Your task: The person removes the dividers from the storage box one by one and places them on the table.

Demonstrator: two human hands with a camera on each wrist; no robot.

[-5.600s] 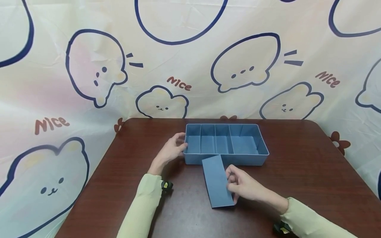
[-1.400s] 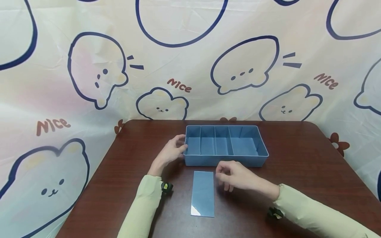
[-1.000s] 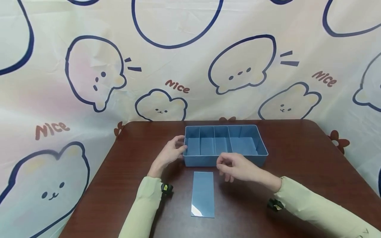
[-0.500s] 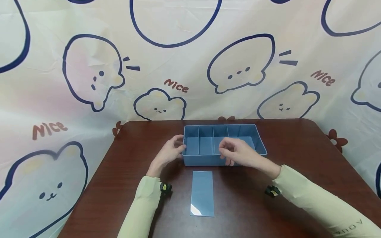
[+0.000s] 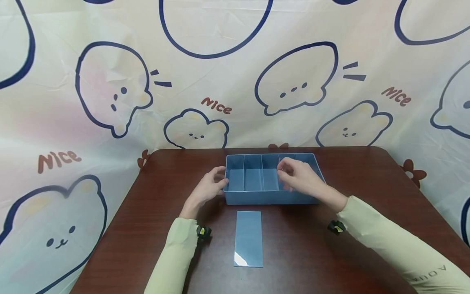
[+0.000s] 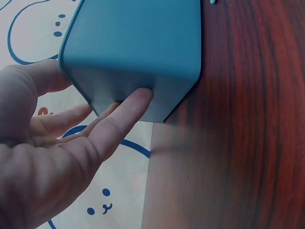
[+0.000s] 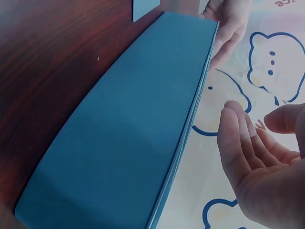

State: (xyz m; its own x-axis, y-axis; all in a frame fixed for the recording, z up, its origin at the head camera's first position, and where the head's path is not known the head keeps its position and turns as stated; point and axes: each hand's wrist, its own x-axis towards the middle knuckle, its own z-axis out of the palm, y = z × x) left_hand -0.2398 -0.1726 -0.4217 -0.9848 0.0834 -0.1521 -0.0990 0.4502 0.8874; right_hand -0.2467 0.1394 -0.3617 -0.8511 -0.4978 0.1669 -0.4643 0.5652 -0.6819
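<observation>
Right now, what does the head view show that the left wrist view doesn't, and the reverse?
Only the head view: the right hand, the inner dividers, both pale green sleeves and the whole blue panel (a sliver atop the left wrist view is too small to identify).
Only the left wrist view: the left end wall's outer face, with fingers touching it.
Both share the blue box, left hand, brown table and patterned backdrop.

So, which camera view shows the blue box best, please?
The head view: it takes in the blue box nearly whole, compartments included, the right hand hiding part. The left wrist view shows only outer walls at the end held by the left hand; the right wrist view, mainly the long near wall.
</observation>
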